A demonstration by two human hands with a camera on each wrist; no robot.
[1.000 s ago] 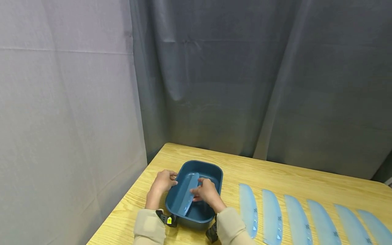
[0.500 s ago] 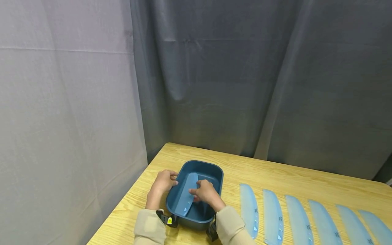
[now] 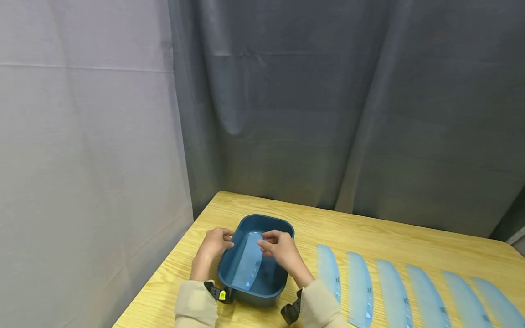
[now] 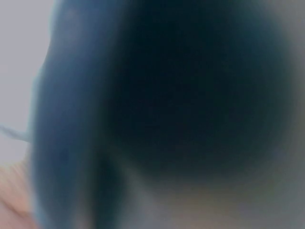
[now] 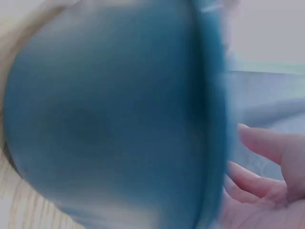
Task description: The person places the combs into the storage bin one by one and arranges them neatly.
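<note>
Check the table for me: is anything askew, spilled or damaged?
Nothing stands out. One pale blue strip lies inside the tub, with both hands at its far end. Five more strips lie in a neat row on the table. Both wrist views are too blurred to add anything.

Dark blue tub [image 3: 283, 228], rounded rectangle with deep walls, sitting upright on the near-left part of the tabletop, long axis running near to far. Inside it, one pale blue translucent curved strip [image 3: 249, 262], lying lengthwise along the left half, far end up near the far rim, near end down by the near wall, small light mark close to that near tip. Wrist views too blurred for detail.
</note>
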